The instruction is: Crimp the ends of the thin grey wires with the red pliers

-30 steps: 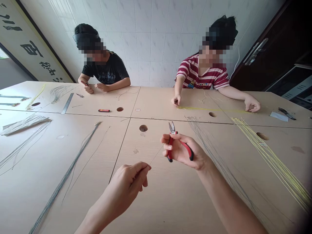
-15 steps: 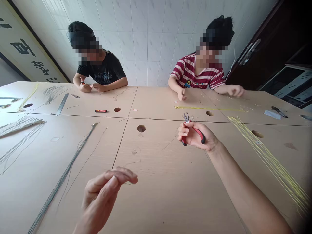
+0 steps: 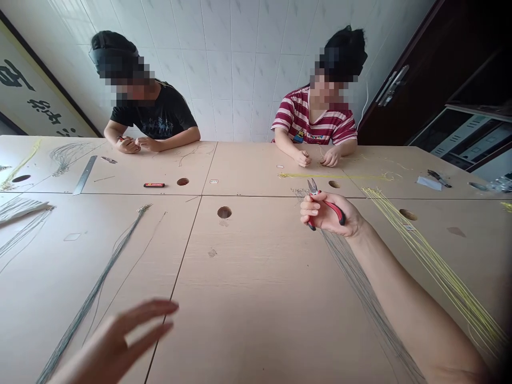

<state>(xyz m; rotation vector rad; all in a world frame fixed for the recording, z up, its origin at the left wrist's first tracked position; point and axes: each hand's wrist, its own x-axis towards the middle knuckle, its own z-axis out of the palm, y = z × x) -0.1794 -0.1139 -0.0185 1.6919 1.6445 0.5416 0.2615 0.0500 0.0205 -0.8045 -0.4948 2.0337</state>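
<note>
My right hand (image 3: 330,213) is stretched out over the far side of the table and grips small red-handled pliers (image 3: 325,203), their metal jaws pointing away from me. Under that hand and forearm lies a bundle of thin grey wires (image 3: 362,290). My left hand (image 3: 116,344) hovers low at the near left with its fingers spread and nothing in it. It is close to a long bundle of grey wires (image 3: 98,290) running diagonally across the table.
Yellow wires (image 3: 436,264) lie to the right. Two people sit across the wooden table (image 3: 248,277), each with hands on small wire pieces. A metal ruler (image 3: 85,174), a small red-black tool (image 3: 154,185), more wire bundles at the left and round cable holes (image 3: 224,212) are on the table.
My left hand let go of the thin wire, opened and dropped toward the near left. My right hand carried the pliers farther out and to the right. The view turned right.
</note>
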